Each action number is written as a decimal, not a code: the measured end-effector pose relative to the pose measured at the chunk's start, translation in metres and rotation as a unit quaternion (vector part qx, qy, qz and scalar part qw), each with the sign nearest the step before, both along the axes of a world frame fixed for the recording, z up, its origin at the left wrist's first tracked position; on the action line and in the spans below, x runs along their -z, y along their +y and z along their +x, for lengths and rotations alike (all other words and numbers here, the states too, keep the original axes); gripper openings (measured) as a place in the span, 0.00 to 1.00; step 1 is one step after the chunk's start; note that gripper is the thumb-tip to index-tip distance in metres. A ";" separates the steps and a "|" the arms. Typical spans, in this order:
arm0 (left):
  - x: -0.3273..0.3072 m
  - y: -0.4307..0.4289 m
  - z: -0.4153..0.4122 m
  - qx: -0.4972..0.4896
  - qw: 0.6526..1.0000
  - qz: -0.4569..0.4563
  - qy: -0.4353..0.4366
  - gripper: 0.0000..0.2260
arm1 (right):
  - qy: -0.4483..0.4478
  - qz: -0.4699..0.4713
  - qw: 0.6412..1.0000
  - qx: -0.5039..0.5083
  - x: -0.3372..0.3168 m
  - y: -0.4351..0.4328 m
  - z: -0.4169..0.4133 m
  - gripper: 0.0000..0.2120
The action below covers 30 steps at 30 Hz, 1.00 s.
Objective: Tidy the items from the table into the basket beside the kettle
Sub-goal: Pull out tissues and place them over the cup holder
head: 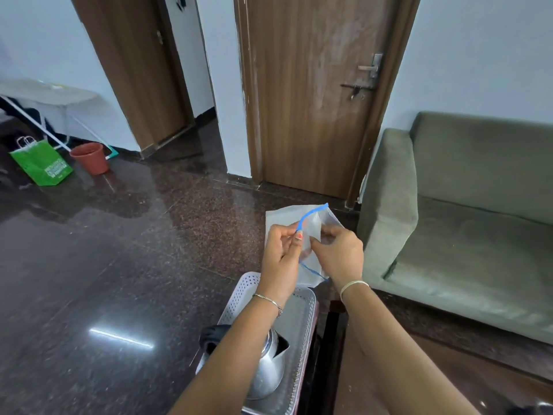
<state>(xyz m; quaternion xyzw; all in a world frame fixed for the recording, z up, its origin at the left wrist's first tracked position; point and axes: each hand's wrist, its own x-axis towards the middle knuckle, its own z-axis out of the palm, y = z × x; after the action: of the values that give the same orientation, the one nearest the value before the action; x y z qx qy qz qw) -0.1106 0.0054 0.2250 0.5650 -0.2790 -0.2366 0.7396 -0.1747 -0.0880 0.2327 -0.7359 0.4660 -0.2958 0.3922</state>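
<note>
Above the white basket, your left hand and right hand both pinch the clear bag; likely light, limp, slippery; grip the blue strip.

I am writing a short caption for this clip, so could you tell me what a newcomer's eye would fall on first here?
First, the two hands meeting mid-frame, left hand and right hand, both pinching a clear plastic bag with a blue zip strip. Directly beneath them sits a white perforated basket, with a shiny steel kettle just in front of it, nearer the camera. Off to the far left, a bright green paper bag and a terracotta pot stand out on the dark floor.
</note>
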 end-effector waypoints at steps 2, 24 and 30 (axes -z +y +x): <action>-0.002 0.002 0.004 0.010 1.000 -0.005 -0.007 0.02 | 0.003 0.016 1.000 0.009 -0.001 -0.001 0.006 0.04; 0.007 0.012 0.073 -0.169 0.969 0.181 -0.015 0.16 | -0.164 0.183 0.969 -0.024 0.008 -0.019 0.007 0.11; 0.002 0.009 0.089 -0.021 0.969 0.227 0.096 0.18 | -0.240 0.262 0.931 -0.082 0.005 -0.021 -0.008 0.03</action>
<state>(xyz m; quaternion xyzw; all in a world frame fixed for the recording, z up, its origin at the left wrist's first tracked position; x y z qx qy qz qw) -0.0220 0.0141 0.2228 0.6986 -0.1342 -0.3313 0.6198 -0.1822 -0.1087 0.2278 -0.5495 0.3570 -0.2981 0.6940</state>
